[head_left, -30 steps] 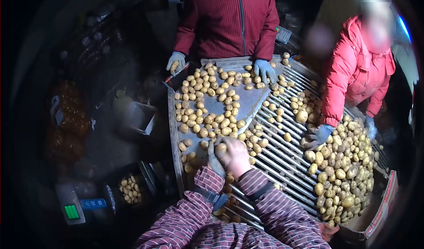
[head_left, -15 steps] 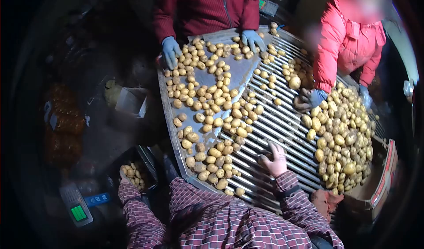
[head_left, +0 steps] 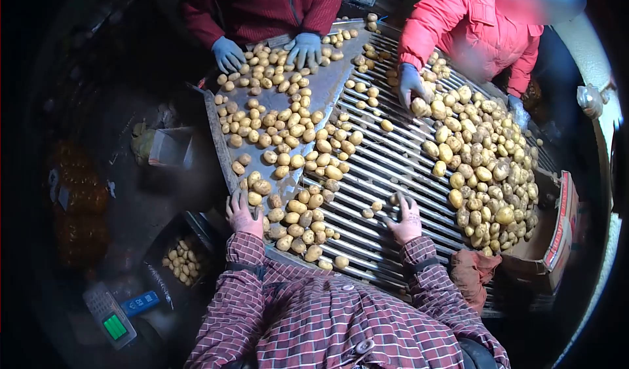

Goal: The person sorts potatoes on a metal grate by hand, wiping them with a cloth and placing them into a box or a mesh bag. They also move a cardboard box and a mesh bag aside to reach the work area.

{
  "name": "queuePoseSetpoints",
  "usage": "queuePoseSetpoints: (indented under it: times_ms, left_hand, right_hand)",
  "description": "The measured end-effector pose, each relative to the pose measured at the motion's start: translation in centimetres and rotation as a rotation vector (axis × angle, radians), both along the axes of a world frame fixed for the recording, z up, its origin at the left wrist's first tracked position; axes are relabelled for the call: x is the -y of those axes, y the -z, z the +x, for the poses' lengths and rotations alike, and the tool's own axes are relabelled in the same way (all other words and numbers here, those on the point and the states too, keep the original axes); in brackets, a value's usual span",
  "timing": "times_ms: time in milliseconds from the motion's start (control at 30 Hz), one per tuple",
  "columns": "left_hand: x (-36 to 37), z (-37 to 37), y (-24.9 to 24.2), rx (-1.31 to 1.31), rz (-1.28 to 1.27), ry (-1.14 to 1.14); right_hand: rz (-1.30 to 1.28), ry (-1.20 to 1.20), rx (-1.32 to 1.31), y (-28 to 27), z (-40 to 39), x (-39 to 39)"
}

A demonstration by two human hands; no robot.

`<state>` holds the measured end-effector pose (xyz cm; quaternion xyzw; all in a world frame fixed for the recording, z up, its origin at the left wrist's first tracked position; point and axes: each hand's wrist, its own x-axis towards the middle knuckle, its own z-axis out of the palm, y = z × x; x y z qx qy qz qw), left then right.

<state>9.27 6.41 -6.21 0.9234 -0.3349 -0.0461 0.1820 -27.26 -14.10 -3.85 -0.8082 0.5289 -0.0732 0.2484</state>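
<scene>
My left hand (head_left: 245, 218) rests at the near left rim of the metal sorting table, its fingers spread beside the heap of potatoes (head_left: 296, 220). Nothing shows in its grasp. Over the slatted bars (head_left: 386, 166), my right hand (head_left: 405, 225) is held with thumb and fingers apart. A few small potatoes (head_left: 368, 212) lie on the bars just left of it, one close to its fingertips. Between the two hands, more potatoes cover the smooth metal sheet (head_left: 334, 84) and the near end of the bars.
Opposite, a person's gloved hands (head_left: 303, 50) touch potatoes. Another person's gloved hand (head_left: 411, 84) is at the big potato pile (head_left: 498, 166) on the right. A cardboard box (head_left: 557, 231) and reddish cloth (head_left: 473, 274) are nearby. Lower left: a potato crate (head_left: 181, 261) and scale (head_left: 110, 316).
My left hand has left the crate and come up to the table's edge. My right hand stays over the bars. The co-workers' gloved hands have shifted among the potatoes, and the view has moved.
</scene>
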Motion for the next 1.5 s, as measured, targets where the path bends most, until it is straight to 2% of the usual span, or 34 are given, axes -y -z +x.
queuePoseSetpoints:
  times_ms: [100,200,267,300,333,467,533,567,600,633,667,700,733,767,800,833,867,933,967,1000,1067,1100,1167,1200,1233,1267,1333,1367,1433,1467,1500]
  left_hand:
    - [1.1,1.2,-0.8,0.196,0.038,0.247]
    - [3.8,1.6,-0.8,0.261,0.261,0.393]
    - [5.4,2.4,-0.3,0.228,0.315,0.354]
    - [5.6,3.3,0.0,0.285,0.218,0.377]
    - [5.0,3.8,0.2,0.218,0.19,0.397]
    - [0.2,5.4,-1.7,-0.089,-0.299,0.253]
    - [-4.5,6.4,-1.8,-0.041,-0.483,0.108]
    - [-8.2,8.2,-1.0,0.043,-0.391,0.004]
    - [-11.3,9.1,-0.4,0.129,-0.297,-0.101]
    - [-12.7,8.5,-2.1,0.135,-0.028,-0.309]
    - [-13.8,8.0,-3.9,0.138,0.24,-0.511]
    - [-15.4,8.1,-3.4,0.11,0.251,-0.517]
    - [-17.2,8.6,-2.4,0.081,0.26,-0.519]
    - [-18.5,8.8,-0.8,0.008,0.0,-0.341]
    - [-17.0,7.5,-1.6,0.026,-0.101,-0.168]
    - [-15.0,5.5,-1.8,-0.204,-0.261,-0.106]
    - [-12.3,2.8,-3.2,-0.225,-0.341,0.025]
    - [-7.6,-0.7,-5.9,-0.173,0.026,0.375]
    - [-6.6,-3.2,-5.3,-0.03,0.179,0.424]
    - [-5.0,-5.1,-6.9,-0.072,0.404,0.422]
    - [-4.0,-6.0,-6.3,-0.076,0.404,0.325]
    - [-3.6,-5.6,-6.1,-0.023,0.367,0.389]
    - [-2.7,-5.3,-4.1,0.082,0.37,0.438]
    - [-1.5,-5.4,-4.8,0.08,0.449,0.433]
    - [-0.9,-4.8,-2.7,0.159,0.496,0.416]
    - [-0.3,-4.2,-0.6,0.237,0.545,0.4]
    - [1.7,-2.9,-2.2,0.067,0.543,0.375]
    - [2.4,-2.4,-3.1,0.007,0.507,0.378]
    - [4.0,-1.7,-3.7,-0.08,0.522,0.376]
    - [4.7,-1.7,-4.1,-0.086,0.51,0.365]
    - [5.4,-1.5,-3.5,-0.093,0.432,0.243]
  right_hand:
    - [0.065,-0.196,0.058,0.3,3.8,-0.6]
    - [0.143,-0.306,0.119,1.5,9.7,-1.9]
    - [0.225,-0.337,0.176,1.5,14.1,-3.1]
    - [0.267,-0.339,0.193,1.6,15.4,-3.3]
    - [0.307,-0.341,0.215,1.7,16.3,-3.3]
    - [0.321,-0.373,0.279,-1.0,13.4,-2.2]
    - [0.299,-0.301,0.245,-2.5,9.7,-2.0]
    - [0.29,-0.254,0.217,-1.5,7.3,-2.1]
    - [0.438,-0.262,0.24,-0.9,5.0,-2.1]
    - [0.685,-0.114,0.081,-2.1,3.7,-2.7]
    - [0.713,-0.19,-0.104,-3.8,2.9,-3.0]
    - [0.764,-0.206,-0.065,-2.5,1.5,-3.9]
    - [0.9,-0.092,-0.064,-1.6,0.1,-5.1]
    - [0.934,-0.152,-0.11,-1.2,0.5,-6.0]
    - [0.968,-0.216,-0.158,-1.0,1.3,-6.8]
    - [0.999,-0.171,-0.116,-0.9,2.6,-7.6]
    - [1.028,-0.131,-0.073,-1.1,4.6,-8.3]
    - [0.873,-0.271,0.008,-0.5,8.6,-9.7]
    - [0.768,-0.34,-0.073,-0.8,10.6,-10.0]
    - [0.664,-0.402,-0.15,-1.6,12.6,-10.1]
    - [0.853,-0.21,0.097,2.2,14.4,-10.5]
    - [0.939,-0.112,0.223,3.0,15.6,-10.6]
    - [0.703,-0.451,-0.018,3.5,17.1,-10.4]
    - [0.696,-0.435,-0.063,2.0,18.7,-10.4]
    - [0.77,-0.406,-0.076,-0.6,20.1,-9.7]
    - [0.786,-0.366,0.009,1.3,20.8,-9.2]
    - [0.737,-0.282,0.145,1.5,22.7,-7.1]
    - [0.803,-0.236,0.273,4.5,23.6,-5.6]
    - [0.718,-0.159,0.407,2.5,24.8,-3.3]
    - [0.569,-0.126,0.406,-2.3,24.7,-2.1]
    - [0.583,-0.126,0.599,-0.5,24.6,-0.4]
